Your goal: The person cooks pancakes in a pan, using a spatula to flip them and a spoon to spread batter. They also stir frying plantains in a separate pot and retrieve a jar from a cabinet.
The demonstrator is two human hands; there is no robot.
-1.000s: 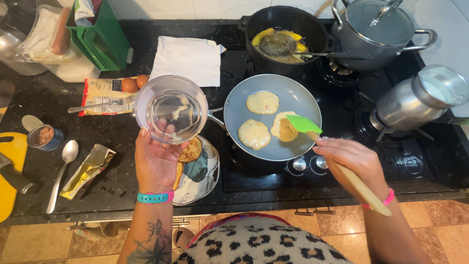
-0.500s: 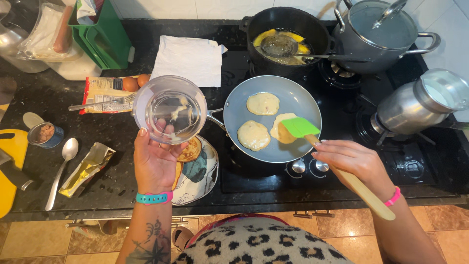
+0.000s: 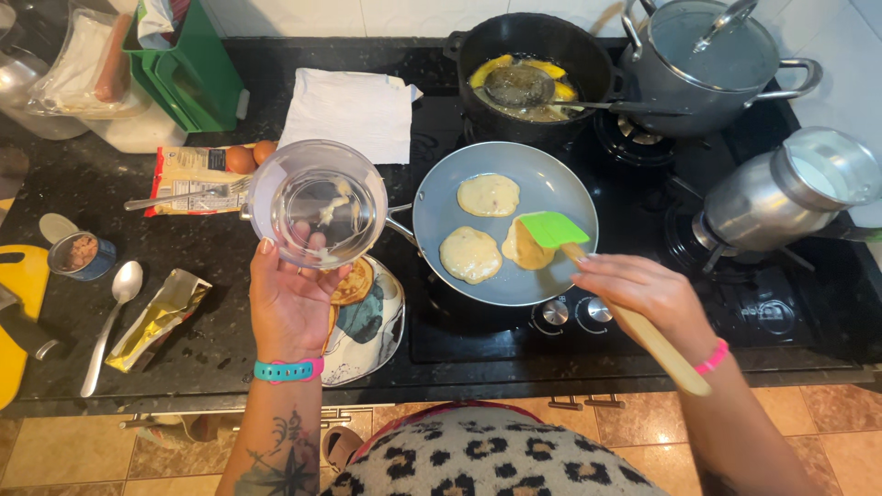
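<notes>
My left hand (image 3: 292, 298) holds up a clear glass bowl (image 3: 317, 202) with smears of batter inside, left of the stove. My right hand (image 3: 643, 294) grips the wooden handle of a green spatula (image 3: 551, 230), whose blade rests on the rightmost of three small pancakes (image 3: 488, 195) in a grey frying pan (image 3: 551, 174). Under my left hand a patterned plate (image 3: 377, 321) carries browned pancakes (image 3: 354, 283).
Behind the pan, a black pot (image 3: 533, 55) holds yellow pieces in oil with a skimmer. A lidded steel pot (image 3: 707, 64) and a metal jug (image 3: 790, 193) stand right. A paper towel (image 3: 349, 110), eggs (image 3: 250, 156), fork, spoon (image 3: 110, 321), tin (image 3: 78, 253) and wrapper (image 3: 156, 317) lie left.
The spatula blade has slid a little left and down across the pan onto the rightmost pancake. The bowl in my left hand has stayed put.
</notes>
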